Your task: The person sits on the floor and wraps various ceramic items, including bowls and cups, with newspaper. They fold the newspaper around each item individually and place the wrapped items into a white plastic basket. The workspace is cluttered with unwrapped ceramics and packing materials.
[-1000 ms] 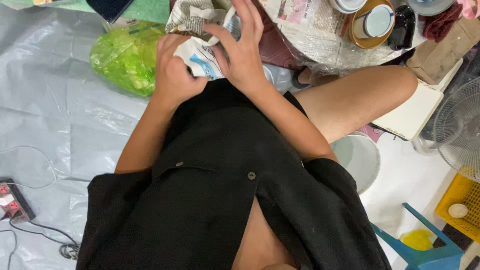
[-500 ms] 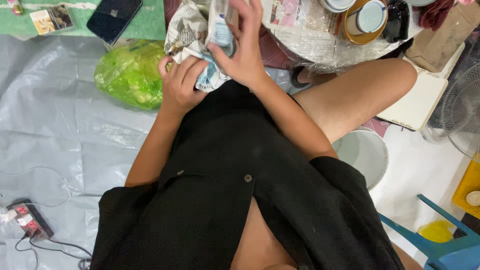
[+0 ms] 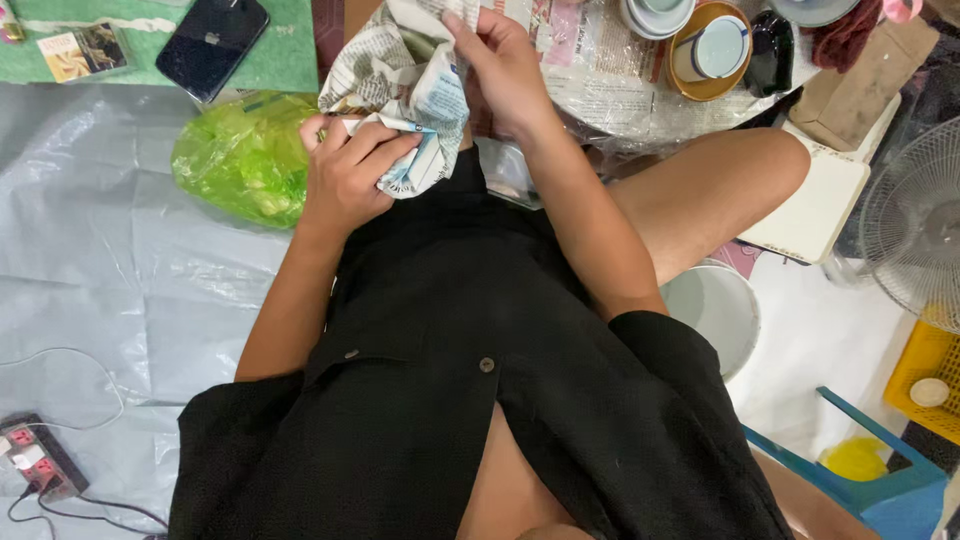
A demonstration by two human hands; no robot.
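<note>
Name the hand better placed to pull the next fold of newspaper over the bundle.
Right hand, probably: it pinches the loose newspaper edge on top, while the left hand grips underneath.

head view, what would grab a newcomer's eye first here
Top centre, the left hand and right hand grip a crumpled newspaper bundle. Just left of it a bright green plastic bag lies on the grey plastic sheet, with a dark phone above it.
</note>
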